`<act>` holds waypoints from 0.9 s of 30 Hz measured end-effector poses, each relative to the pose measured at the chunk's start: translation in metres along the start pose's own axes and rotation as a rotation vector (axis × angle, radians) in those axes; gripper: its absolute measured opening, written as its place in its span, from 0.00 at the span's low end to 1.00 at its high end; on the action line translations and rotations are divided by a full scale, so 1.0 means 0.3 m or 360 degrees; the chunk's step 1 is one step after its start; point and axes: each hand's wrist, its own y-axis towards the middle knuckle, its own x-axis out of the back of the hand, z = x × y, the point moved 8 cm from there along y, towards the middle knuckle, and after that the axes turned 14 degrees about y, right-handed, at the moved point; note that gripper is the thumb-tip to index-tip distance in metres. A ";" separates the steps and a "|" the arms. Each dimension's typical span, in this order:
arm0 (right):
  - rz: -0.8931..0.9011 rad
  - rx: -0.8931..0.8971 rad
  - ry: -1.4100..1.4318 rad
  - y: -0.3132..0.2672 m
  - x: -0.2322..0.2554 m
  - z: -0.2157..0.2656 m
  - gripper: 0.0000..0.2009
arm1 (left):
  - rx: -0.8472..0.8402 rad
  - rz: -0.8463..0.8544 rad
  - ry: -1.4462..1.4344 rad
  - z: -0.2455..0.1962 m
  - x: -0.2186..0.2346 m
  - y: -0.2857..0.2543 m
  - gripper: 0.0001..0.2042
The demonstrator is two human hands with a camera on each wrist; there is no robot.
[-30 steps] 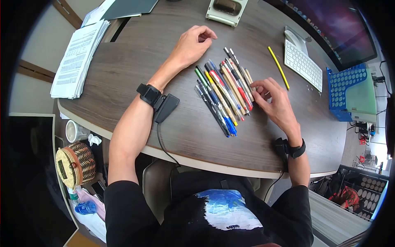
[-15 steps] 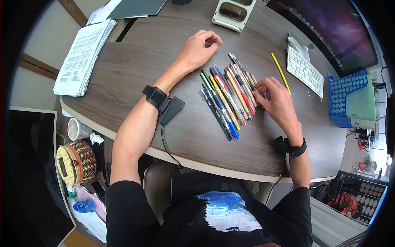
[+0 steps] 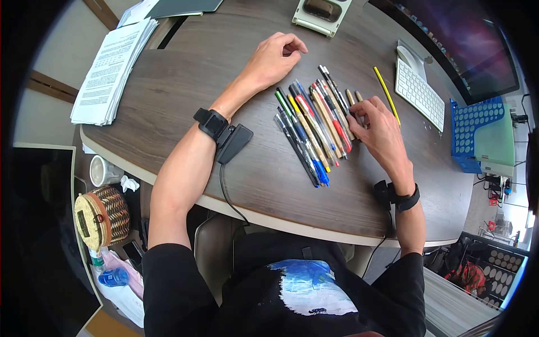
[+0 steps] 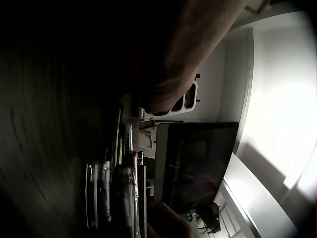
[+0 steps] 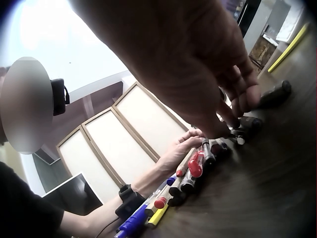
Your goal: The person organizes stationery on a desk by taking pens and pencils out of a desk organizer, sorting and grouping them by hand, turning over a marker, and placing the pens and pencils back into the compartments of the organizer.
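Several pens (image 3: pixel 309 126) lie side by side in a slanting row on the desk, with black, blue, red, yellow and kraft-brown barrels. My right hand (image 3: pixel 379 128) is at the row's right edge, thumb and forefinger pinching a brown pen (image 3: pixel 359 97), whose lower part the fingers hide. Another brown pen (image 3: pixel 350 96) lies just left of it, a little apart from the row. Beyond the row's upper left end, my left hand (image 3: pixel 275 60) rests on the desk, fingers loosely curled around nothing. To the right of the right hand lies a thin yellow stick (image 3: pixel 386 92).
A white keyboard (image 3: pixel 420 92) and mouse (image 3: pixel 411 56) sit before the monitor (image 3: pixel 466 45) at right. Nearby stands a blue perforated basket (image 3: pixel 467 132). Stacked papers (image 3: pixel 112 73) lie at the left, and a cream-coloured holder (image 3: pixel 321 14) is at the back.
My right hand has shifted slightly right and up, and two brown pens now show apart from the row's right edge. The left hand stays in its loose pose.
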 end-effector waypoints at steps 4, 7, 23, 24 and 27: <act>-0.0057 0.0023 -0.0034 -0.002 0.001 -0.007 0.11 | -0.0011 -0.0002 0.0033 -0.008 0.008 -0.003 0.11; 0.0058 -0.0036 -0.0096 0.012 0.001 -0.003 0.11 | -0.0029 -0.0042 -0.0045 -0.018 0.016 -0.002 0.11; -0.0076 -0.0039 -0.0123 0.037 0.003 -0.045 0.10 | -0.0014 -0.0025 0.0002 -0.003 0.010 -0.009 0.11; -0.0072 -0.0041 -0.0123 0.032 -0.009 -0.055 0.10 | -0.0030 -0.0028 0.0018 -0.002 0.009 -0.010 0.11; -0.0096 -0.0009 0.0007 0.031 0.014 -0.052 0.12 | -0.0047 -0.0028 0.0003 -0.019 0.016 -0.005 0.11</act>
